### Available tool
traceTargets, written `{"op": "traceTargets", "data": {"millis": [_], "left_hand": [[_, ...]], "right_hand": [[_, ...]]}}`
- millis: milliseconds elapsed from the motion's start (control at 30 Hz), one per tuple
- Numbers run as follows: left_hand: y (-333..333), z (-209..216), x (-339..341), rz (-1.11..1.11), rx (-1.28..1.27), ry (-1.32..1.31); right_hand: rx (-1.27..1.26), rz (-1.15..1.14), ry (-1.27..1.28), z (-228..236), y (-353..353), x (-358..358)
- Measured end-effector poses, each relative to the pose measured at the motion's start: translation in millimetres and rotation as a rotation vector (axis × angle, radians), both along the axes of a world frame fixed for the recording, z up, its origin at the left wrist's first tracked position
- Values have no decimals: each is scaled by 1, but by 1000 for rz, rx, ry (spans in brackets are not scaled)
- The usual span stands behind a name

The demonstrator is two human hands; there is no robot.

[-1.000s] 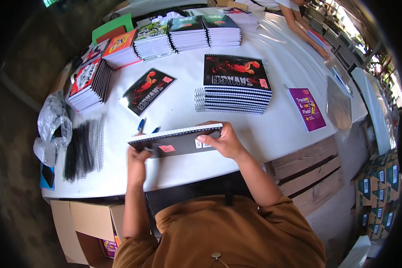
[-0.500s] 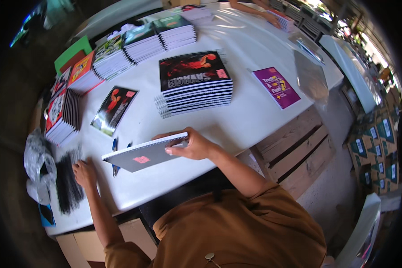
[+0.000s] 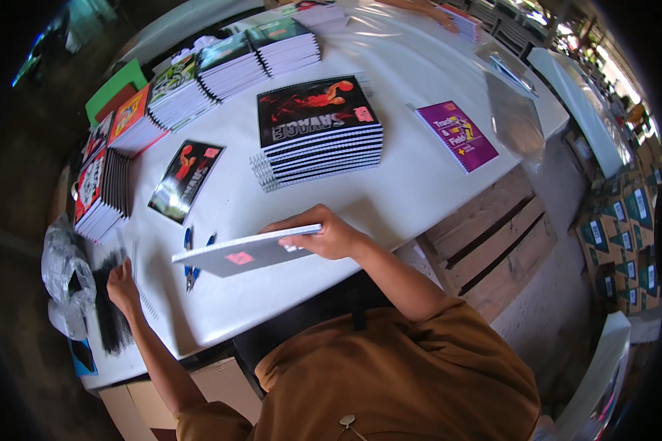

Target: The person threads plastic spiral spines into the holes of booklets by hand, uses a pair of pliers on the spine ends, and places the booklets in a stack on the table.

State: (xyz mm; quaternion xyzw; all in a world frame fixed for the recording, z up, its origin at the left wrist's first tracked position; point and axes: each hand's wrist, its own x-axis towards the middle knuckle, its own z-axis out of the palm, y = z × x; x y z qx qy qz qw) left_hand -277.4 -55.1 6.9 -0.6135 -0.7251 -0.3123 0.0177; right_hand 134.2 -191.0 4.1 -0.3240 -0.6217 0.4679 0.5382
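My right hand grips a pad of punched pages by its right end, thumb on the grey back cover with its pink sticker. The pad is tilted on edge above the table. At the left, my left hand is closed at a pile of black spiral binding coils. One thin coil stands out beside its fingers, apparently pinched there; the fingertips are partly blurred. Blue-handled pliers lie on the table between my hands, partly behind the pad.
A stack of spiral notebooks stands mid-table, a loose dark cover left of it, a purple notebook right. More notebook stacks line the far left edge. A plastic bag lies by the coils. Another person's hand is at the far side.
My left hand has drawn back slightly to the left over the coils, and a thin coil now shows apart from the pile. The right hand has tipped the pad flatter and shifted slightly right.
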Motion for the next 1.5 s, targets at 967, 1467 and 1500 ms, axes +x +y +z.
{"op": "traceTargets", "data": {"millis": [967,1467,1500], "left_hand": [[-78,69,124,-595,-573,-739],[-49,82,118,-1011,-531,-823],[-52,86,121,-1010,-532,-822]], "right_hand": [[131,-106,-104,-1,-5,3],[152,-102,-117,0,-4,7],[66,-148,-89,-3,-7,6]]}}
